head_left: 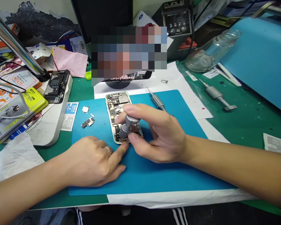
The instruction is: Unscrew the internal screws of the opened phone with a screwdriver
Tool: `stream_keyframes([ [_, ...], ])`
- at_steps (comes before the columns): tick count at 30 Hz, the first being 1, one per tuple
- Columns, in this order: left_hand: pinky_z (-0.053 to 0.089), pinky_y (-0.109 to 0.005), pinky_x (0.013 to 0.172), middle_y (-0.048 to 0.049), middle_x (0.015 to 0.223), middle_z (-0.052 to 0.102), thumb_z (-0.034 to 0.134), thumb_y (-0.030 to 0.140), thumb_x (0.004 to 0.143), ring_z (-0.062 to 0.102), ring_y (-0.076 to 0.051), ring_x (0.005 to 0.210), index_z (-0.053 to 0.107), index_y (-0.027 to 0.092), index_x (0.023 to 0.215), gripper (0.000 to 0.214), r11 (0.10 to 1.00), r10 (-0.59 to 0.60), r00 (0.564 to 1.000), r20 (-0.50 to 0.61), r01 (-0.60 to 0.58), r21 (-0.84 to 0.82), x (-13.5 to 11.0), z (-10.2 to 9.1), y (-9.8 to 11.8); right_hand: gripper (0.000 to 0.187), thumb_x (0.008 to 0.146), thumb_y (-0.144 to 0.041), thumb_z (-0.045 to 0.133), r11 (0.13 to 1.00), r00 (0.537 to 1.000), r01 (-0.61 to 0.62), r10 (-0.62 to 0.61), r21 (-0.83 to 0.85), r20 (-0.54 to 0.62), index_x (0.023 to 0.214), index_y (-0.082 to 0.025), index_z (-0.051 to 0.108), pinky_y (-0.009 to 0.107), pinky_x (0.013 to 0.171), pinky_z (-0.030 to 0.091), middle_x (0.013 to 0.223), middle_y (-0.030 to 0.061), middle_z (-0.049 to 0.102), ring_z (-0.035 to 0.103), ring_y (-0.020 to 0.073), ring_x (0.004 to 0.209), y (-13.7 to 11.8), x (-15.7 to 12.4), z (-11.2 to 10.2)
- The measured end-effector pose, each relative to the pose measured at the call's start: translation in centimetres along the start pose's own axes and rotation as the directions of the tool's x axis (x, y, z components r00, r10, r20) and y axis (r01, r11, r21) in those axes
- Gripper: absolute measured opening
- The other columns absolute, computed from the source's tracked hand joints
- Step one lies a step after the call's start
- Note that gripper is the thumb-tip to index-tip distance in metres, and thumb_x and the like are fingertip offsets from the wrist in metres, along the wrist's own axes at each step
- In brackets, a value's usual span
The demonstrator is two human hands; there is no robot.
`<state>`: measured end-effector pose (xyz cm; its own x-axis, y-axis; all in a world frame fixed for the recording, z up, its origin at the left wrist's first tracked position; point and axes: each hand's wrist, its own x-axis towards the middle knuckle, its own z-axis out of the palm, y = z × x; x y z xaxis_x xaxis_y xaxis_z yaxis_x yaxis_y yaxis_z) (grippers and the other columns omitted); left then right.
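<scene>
Centrally, what do we see?

An opened phone (pixel 112 113), its inner parts exposed, lying on a blue mat (pixel 159 178) between the worker's two hands.

And the right hand (pixel 162 134)?

Closed on a grey screwdriver (pixel 125 130): thumb against one side, a fingertip over the end cap. The tool leans across the phone's lower half. From where I stand its tip is lost among the parts, so I cannot tell whether it meets a screw.

The left hand (pixel 91 161), then?

Palm down on the mat, fingers loosely bent and nothing seen in their grasp. One outstretched finger touches the phone's lower edge, the thumb lying apart from it; a ring (pixel 108 151) encircles one finger.

Which parts lie to the left of the phone?

Two small pieces: a silvery plate (pixel 85 109) and, nearer us, a dark bracket (pixel 87 122), both flat on the mat.

Any further tools?

A second screwdriver (pixel 157 100) lies beyond the right hand, its tip past the mat's far edge. A third screwdriver (pixel 215 93) rests well to the right, on the green surface (pixel 243 126).

At the far left?

Another phone (pixel 53 89), also opened, on a white base (pixel 49 129).
</scene>
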<state>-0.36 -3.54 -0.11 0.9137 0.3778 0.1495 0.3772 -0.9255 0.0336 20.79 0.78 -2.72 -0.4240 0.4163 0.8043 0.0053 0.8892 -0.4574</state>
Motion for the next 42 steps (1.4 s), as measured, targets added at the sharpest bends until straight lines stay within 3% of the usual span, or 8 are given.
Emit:
stream_keyframes([
  [9, 0.043, -0.037, 0.043, 0.0015, 0.057, 0.060, 0.043, 0.031, 0.104, 0.056, -0.020, 0.045, 0.062, 0.005, 0.114, 0.034, 1.000, 0.001, 1.000, -0.021, -0.001, 0.020, 0.0, 0.2, 0.0, 0.055, 0.090, -0.009, 0.064, 0.998, 1.000, 0.017, -0.017, -0.063, 0.004, 0.141, -0.018, 0.046, 0.035, 0.077, 0.066, 0.112, 0.0067, 0.072, 0.071, 0.0176, 0.091, 0.1, 0.0, 0.0],
  [16, 0.044, -0.036, 0.043, 0.0011, 0.059, 0.061, 0.045, 0.030, 0.104, 0.056, -0.020, 0.046, 0.063, 0.006, 0.112, 0.032, 1.000, 0.004, 1.000, -0.009, -0.004, 0.007, 0.0, 0.0, 0.1, 0.069, 0.089, -0.007, 0.058, 0.998, 1.000, 0.022, -0.023, -0.055, -0.005, 0.151, -0.027, 0.035, 0.036, 0.076, 0.068, 0.122, 0.0088, 0.070, 0.073, 0.0200, 0.094, 0.2, -0.1, 0.0],
  [20, 0.043, -0.037, 0.042, 0.0014, 0.057, 0.060, 0.044, 0.031, 0.104, 0.055, -0.020, 0.045, 0.063, 0.004, 0.115, 0.034, 1.000, 0.009, 1.000, -0.018, -0.008, 0.027, 0.0, 0.1, 0.0, 0.070, 0.089, -0.010, 0.063, 0.997, 1.000, 0.014, -0.014, -0.076, 0.003, 0.151, -0.029, 0.036, 0.036, 0.074, 0.068, 0.118, 0.0062, 0.072, 0.073, 0.0194, 0.090, 0.2, -0.1, 0.0],
  [26, 0.043, -0.036, 0.043, 0.0005, 0.060, 0.063, 0.043, 0.031, 0.104, 0.058, -0.020, 0.047, 0.062, 0.004, 0.118, 0.035, 1.000, 0.008, 1.000, -0.012, -0.008, 0.025, 0.0, 0.1, 0.0, 0.072, 0.087, -0.003, 0.053, 0.999, 1.000, -0.013, 0.013, 0.031, 0.012, 0.152, -0.030, 0.038, 0.036, 0.067, 0.067, 0.119, 0.0081, 0.071, 0.072, 0.0209, 0.088, 0.2, -0.1, -0.2],
  [30, 0.043, -0.036, 0.042, 0.0012, 0.058, 0.062, 0.043, 0.031, 0.104, 0.056, -0.020, 0.045, 0.063, 0.004, 0.117, 0.036, 1.000, 0.006, 1.000, -0.008, -0.006, 0.028, 0.1, 0.1, 0.0, 0.075, 0.086, -0.008, 0.062, 1.000, 1.000, 0.019, -0.019, -0.010, -0.011, 0.153, -0.031, 0.038, 0.038, 0.069, 0.068, 0.126, 0.0093, 0.069, 0.073, 0.0219, 0.090, 0.4, -0.2, -0.1],
  [35, 0.044, -0.036, 0.043, 0.0008, 0.059, 0.062, 0.044, 0.031, 0.104, 0.057, -0.019, 0.046, 0.063, 0.002, 0.118, 0.038, 1.000, 0.016, 1.000, -0.024, -0.015, 0.024, 0.1, 0.1, 0.1, 0.079, 0.085, -0.007, 0.064, 0.996, 0.996, -0.086, 0.086, 0.025, -0.031, 0.153, -0.038, 0.036, 0.028, 0.056, 0.065, 0.130, 0.0051, 0.066, 0.073, 0.0174, 0.086, 0.4, -0.9, 0.3],
  [38, 0.043, -0.035, 0.043, 0.0012, 0.058, 0.062, 0.046, 0.029, 0.103, 0.057, -0.018, 0.046, 0.063, 0.000, 0.121, 0.038, 0.998, 0.034, 0.998, -0.047, -0.032, 0.047, 0.1, -0.1, 0.0, 0.080, 0.084, -0.007, 0.065, 0.985, 0.986, -0.160, 0.162, 0.057, -0.041, 0.152, -0.040, 0.037, 0.028, 0.059, 0.067, 0.132, 0.0035, 0.064, 0.072, 0.0168, 0.086, 0.2, -1.3, 0.3],
  [42, 0.038, -0.031, 0.042, 0.0036, 0.055, 0.060, 0.054, 0.021, 0.098, 0.055, -0.014, 0.045, 0.068, 0.004, 0.113, 0.026, 0.996, 0.061, 0.978, -0.200, -0.046, 0.081, 0.1, -0.5, -0.1, 0.078, 0.084, -0.008, 0.064, 0.971, 0.971, -0.225, 0.231, 0.085, -0.056, 0.149, -0.043, 0.040, 0.031, 0.059, 0.068, 0.133, 0.0022, 0.062, 0.072, 0.0181, 0.086, -0.1, -1.3, 0.1],
])
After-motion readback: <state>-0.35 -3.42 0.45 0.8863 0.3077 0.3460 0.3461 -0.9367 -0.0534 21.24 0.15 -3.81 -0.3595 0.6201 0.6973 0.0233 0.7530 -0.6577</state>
